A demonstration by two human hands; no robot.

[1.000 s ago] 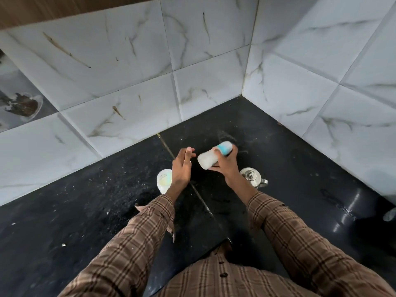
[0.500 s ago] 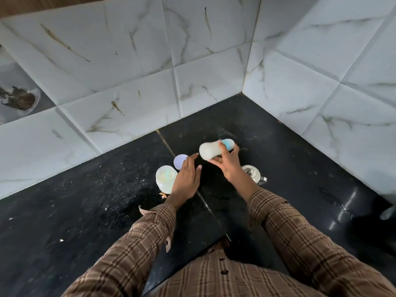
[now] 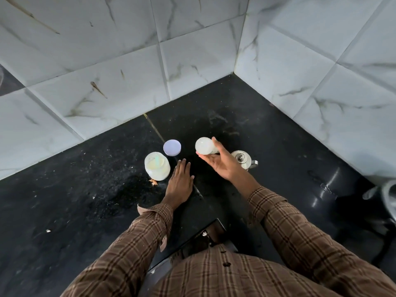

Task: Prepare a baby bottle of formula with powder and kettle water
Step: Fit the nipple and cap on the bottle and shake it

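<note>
My right hand (image 3: 222, 166) holds the baby bottle (image 3: 204, 146) above the black counter, palm up, thumb pressed on its side. The bottle is milky white and tipped, its round base towards me; its top is hidden behind my fingers. My left hand (image 3: 180, 181) lies flat on the counter with straight fingers and holds nothing. Just left of it stands the open white powder jar (image 3: 157, 166) with a pale green scoop inside. The jar's lilac lid (image 3: 172, 147) lies behind it. A small steel kettle (image 3: 244, 160) stands behind my right wrist.
White marble-look tiled walls (image 3: 192, 61) meet in a corner behind the black counter (image 3: 85, 189). Crumbs and specks are scattered on the counter's left part. A grey object (image 3: 383, 196) shows at the right edge.
My right hand turned the bottle from lying sideways until its base faces me. My left hand dropped away from it and came down flat on the counter beside the jar.
</note>
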